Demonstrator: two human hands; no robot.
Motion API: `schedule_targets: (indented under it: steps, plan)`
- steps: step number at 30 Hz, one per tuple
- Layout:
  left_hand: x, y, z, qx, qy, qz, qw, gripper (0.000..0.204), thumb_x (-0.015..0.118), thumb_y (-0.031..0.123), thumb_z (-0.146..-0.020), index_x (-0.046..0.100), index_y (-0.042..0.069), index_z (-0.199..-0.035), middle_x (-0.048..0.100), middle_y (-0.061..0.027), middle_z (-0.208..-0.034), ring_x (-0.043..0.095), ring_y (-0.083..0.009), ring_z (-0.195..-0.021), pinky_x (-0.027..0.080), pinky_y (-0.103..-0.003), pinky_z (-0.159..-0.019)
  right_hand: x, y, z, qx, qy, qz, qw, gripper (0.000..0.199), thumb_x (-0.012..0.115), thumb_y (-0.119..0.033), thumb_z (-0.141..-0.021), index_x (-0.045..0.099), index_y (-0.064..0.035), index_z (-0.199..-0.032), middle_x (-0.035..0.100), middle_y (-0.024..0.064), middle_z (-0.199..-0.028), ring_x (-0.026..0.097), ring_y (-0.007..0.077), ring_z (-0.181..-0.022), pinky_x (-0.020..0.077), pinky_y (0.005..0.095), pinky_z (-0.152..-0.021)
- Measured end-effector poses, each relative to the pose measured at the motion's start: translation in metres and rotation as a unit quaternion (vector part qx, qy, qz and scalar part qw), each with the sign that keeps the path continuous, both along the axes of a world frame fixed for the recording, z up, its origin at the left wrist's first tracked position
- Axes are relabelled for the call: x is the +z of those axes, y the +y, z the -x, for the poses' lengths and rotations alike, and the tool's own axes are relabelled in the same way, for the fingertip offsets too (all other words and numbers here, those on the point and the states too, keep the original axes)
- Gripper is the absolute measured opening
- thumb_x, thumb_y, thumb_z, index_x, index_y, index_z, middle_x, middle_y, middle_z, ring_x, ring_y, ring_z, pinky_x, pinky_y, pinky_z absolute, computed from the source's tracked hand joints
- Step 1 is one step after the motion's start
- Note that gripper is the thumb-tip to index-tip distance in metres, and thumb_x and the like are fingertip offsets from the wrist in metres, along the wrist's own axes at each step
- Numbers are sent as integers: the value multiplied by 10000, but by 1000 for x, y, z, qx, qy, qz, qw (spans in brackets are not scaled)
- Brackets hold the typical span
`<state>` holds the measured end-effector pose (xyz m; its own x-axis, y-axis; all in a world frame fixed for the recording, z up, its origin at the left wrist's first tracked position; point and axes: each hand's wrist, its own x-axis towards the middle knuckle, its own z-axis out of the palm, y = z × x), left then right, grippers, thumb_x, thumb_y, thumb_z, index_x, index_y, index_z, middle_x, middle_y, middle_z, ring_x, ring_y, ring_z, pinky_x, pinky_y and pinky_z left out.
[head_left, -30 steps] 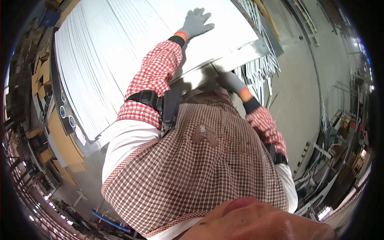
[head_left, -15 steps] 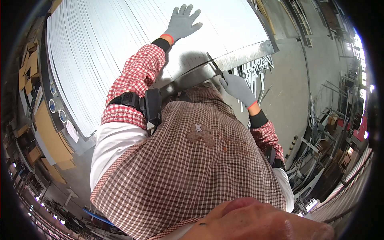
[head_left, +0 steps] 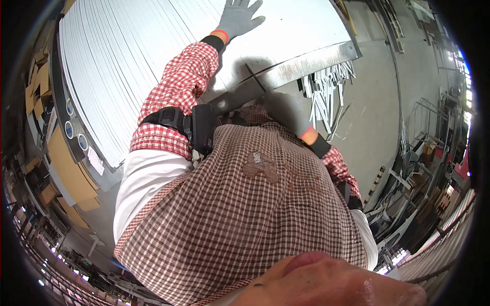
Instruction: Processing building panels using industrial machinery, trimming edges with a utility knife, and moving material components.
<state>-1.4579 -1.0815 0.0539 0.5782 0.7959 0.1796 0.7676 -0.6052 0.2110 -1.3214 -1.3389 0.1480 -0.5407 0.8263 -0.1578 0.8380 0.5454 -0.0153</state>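
My left hand (head_left: 238, 19), in a grey glove, lies flat with fingers spread on a broad white board (head_left: 301, 25). Parallel lines mark the board's left half as narrow strips. My right hand (head_left: 288, 111), also gloved and partly in shadow, is closed around a thin dark blade-like tool (head_left: 254, 75). The tool's tip points up and left over the board. Beneath it runs a long metal bar (head_left: 311, 60) along the board's near edge. Shadow hides how the right fingers wrap the tool.
Several narrow white strips (head_left: 324, 97) hang in a bunch beyond the bar's near side, at right. Tape rolls (head_left: 76, 130) stand on the table's left edge. Cardboard sheets (head_left: 69, 163) lean at the left. Metal frames and scrap (head_left: 403, 183) lie at the right.
My right hand has moved left and nearer my body along the bar, with the dark tool in it. My left hand has shifted slightly up in the view, still flat.
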Motion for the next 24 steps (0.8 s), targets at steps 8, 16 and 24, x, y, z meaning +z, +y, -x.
schedule_targets:
  steps: [8,16,24]
  plan:
    - [8,-1,-4,-9,12,-5,1000,628,495,490,-863,462,98,-1353,365,-253,-1420,313,-426,-1326,220,-544,-1087,-66,10,8,-138,143,148,969,118,574,-132,-824,607,-21,-800,621,129,-803,641,276,-717,515,353,-607]
    - [39,-34,94,-47,-145,-34,988,627,450,541,-885,417,181,-1397,370,-188,-1427,326,-382,-1314,233,-533,-1064,21,-23,20,-234,264,253,901,192,523,-169,-875,518,-7,-978,656,187,-823,655,366,-747,513,456,-634]
    - [-6,-48,132,-12,66,-84,994,633,434,551,-895,388,184,-1409,348,-193,-1441,302,-386,-1333,215,-540,-1081,-24,-16,68,-210,111,329,914,352,528,-304,-875,489,30,-980,660,233,-843,651,400,-797,502,488,-698]
